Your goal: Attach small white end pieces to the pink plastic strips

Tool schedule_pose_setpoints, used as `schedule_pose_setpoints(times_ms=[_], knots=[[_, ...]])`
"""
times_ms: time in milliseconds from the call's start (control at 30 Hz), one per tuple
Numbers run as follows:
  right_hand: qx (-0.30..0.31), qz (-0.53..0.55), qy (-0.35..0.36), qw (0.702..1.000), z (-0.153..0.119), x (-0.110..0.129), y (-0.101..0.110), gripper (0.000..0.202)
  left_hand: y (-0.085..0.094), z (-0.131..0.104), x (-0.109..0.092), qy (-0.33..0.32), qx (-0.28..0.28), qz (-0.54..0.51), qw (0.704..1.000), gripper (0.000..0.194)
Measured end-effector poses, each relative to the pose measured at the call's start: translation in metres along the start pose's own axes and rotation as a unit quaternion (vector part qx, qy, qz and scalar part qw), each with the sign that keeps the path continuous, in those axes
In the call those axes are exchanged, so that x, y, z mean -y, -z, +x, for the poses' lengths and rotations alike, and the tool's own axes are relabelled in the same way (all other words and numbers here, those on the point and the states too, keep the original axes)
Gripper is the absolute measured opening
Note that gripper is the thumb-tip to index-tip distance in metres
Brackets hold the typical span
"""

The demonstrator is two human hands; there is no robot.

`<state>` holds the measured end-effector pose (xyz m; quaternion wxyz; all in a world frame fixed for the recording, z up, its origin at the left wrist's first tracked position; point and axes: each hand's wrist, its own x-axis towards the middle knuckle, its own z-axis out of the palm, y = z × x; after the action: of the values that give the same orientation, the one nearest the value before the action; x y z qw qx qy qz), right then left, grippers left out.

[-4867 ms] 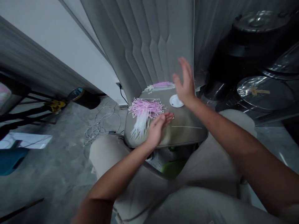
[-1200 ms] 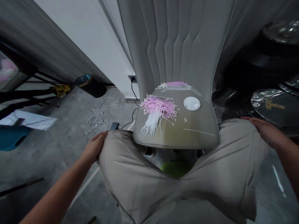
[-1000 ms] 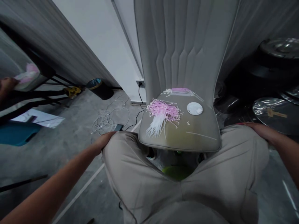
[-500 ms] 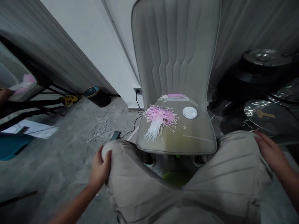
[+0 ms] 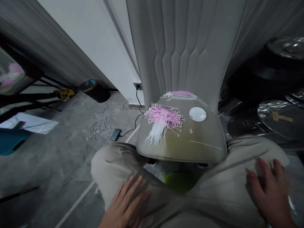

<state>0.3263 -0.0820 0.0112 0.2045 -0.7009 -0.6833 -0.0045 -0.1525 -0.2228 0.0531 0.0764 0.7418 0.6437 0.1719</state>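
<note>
My left hand [image 5: 127, 202] is over my left thigh with its fingers spread, holding nothing. Above my right thigh is my right hand [image 5: 270, 186], slightly blurred, its fingers apart and nothing in them. On the grey chair seat [image 5: 201, 152] in front of me lies a heap of thin pink and white sticks [image 5: 163, 118], fanned out at the left. Behind it, against the backrest, sits a smaller row of pink and white sticks [image 5: 182, 94]. A round white lid-like disc [image 5: 198, 114], a tiny white piece [image 5: 191, 130] and one single white stick [image 5: 205, 144] lie to the right.
A black bin [image 5: 95, 90] stands by the wall, near coiled clear cables [image 5: 102, 126] and a small dark box [image 5: 115, 135]. At right are shiny metal pots [image 5: 277, 117]. A teal object [image 5: 14, 141] is at the left edge. Something green [image 5: 178, 182] shows under the chair.
Both hands have left the outer sides of my knees and moved inward and back over my thighs. The view has shifted slightly; the things on the chair lie the same.
</note>
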Motion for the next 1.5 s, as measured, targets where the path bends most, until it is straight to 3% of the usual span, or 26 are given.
schedule_pose_setpoints(times_ms=[33, 100, 200, 267, 367, 433, 500, 700, 900, 1100, 1233, 1367, 1500], knots=[[-0.005, -0.003, 0.022, 1.000, 0.008, 0.005, 0.000, 0.066, 0.011, 0.027, 0.005, -0.028, 0.015, -0.009, 0.999, 0.043], [-0.005, -0.016, 0.063, 0.998, 0.027, 0.014, -0.004, 0.054, 0.029, 0.100, 0.021, -0.020, 0.035, -0.002, 0.999, 0.034], [0.006, 0.031, 0.132, 0.991, 0.058, 0.031, -0.020, 0.040, 0.031, 0.226, 0.044, 0.000, -0.002, -0.019, 1.000, 0.037], [0.047, 0.094, 0.199, 0.974, 0.074, 0.047, -0.035, 0.035, 0.016, 0.304, 0.053, 0.003, -0.018, 0.004, 1.000, 0.039], [0.112, 0.107, 0.267, 0.951, 0.089, 0.072, -0.057, 0.036, -0.016, 0.395, 0.060, 0.012, 0.095, 0.063, 0.993, 0.041], [0.130, 0.091, 0.274, 0.949, 0.092, 0.083, -0.067, 0.036, -0.035, 0.433, 0.065, 0.009, 0.130, 0.075, 0.989, 0.037], [0.133, 0.077, 0.272, 0.950, 0.091, 0.086, -0.071, 0.034, -0.049, 0.455, 0.070, 0.000, 0.157, 0.092, 0.983, 0.033], [0.147, 0.090, 0.259, 0.950, 0.096, 0.080, -0.069, 0.026, -0.065, 0.473, 0.079, -0.036, 0.181, 0.152, 0.971, 0.032], [0.164, 0.127, 0.225, 0.952, 0.107, 0.084, -0.069, 0.025, -0.069, 0.476, 0.070, -0.073, 0.185, 0.216, 0.956, 0.036], [0.157, 0.138, 0.228, 0.951, 0.108, 0.083, -0.069, 0.023, -0.061, 0.468, 0.061, -0.061, 0.130, 0.239, 0.960, 0.036], [0.149, 0.132, 0.245, 0.949, 0.104, 0.082, -0.069, 0.023, -0.035, 0.439, 0.054, -0.026, 0.034, 0.212, 0.976, 0.032], [0.131, 0.094, 0.247, 0.955, 0.097, 0.083, -0.068, 0.025, -0.011, 0.387, 0.045, 0.035, -0.070, 0.072, 0.994, 0.020], [0.110, 0.058, 0.243, 0.962, 0.091, 0.085, -0.070, 0.024, -0.012, 0.328, 0.033, 0.100, -0.099, -0.122, 0.983, 0.015]])
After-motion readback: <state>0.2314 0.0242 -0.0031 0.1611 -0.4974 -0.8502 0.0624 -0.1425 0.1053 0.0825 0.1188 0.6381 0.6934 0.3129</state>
